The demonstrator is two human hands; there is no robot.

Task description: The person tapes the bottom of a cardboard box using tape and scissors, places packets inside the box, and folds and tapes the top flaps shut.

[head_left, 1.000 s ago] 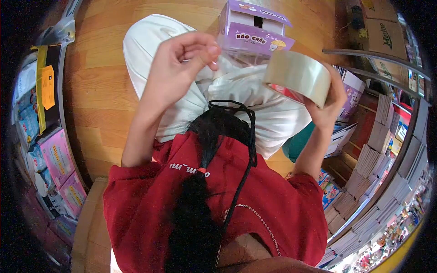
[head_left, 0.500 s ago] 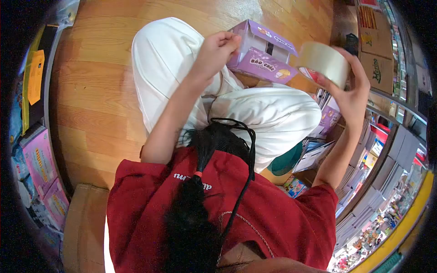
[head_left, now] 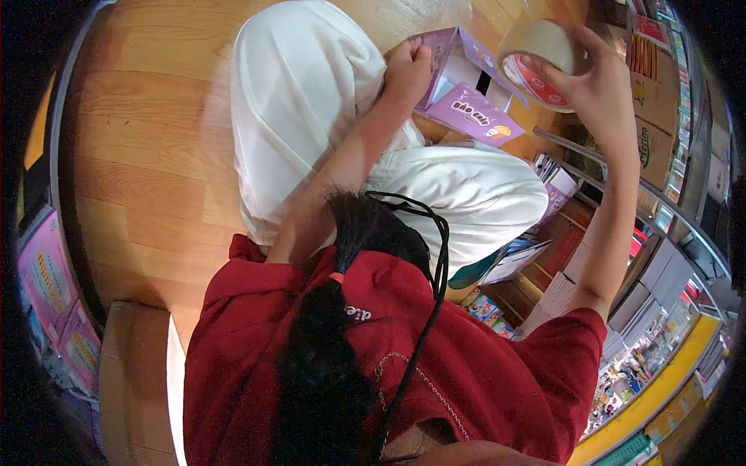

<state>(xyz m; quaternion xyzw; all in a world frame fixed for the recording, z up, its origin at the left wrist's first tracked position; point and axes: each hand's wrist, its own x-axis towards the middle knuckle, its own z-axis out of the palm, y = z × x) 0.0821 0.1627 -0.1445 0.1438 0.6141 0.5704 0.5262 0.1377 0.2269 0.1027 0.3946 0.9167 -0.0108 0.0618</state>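
My right hand (head_left: 598, 85) holds a wide roll of clear packing tape (head_left: 536, 43), fingers around its outside, with the red inner core turned toward me. The roll hangs just to the right of a purple printed box (head_left: 470, 116), which stands on the floor beyond my legs. The box's top side is open and a pale interior shows. My left hand (head_left: 408, 74) is closed at the box's left edge. Whatever its fingers pinch is hidden, and no stretched tape can be made out between the hands.
My crossed legs in white trousers (head_left: 303, 101) lie between me and the box. On the right are shelves with stacked books (head_left: 660, 268) and cardboard cartons (head_left: 649, 140). Pink packages (head_left: 47, 264) stand at the left, near a brown cardboard piece (head_left: 136, 373) on the wooden floor (head_left: 148, 155).
My right hand has lifted the tape roll up, and its red core now faces me more. My left hand has moved right along the box's left edge. The box sits at a changed tilt.
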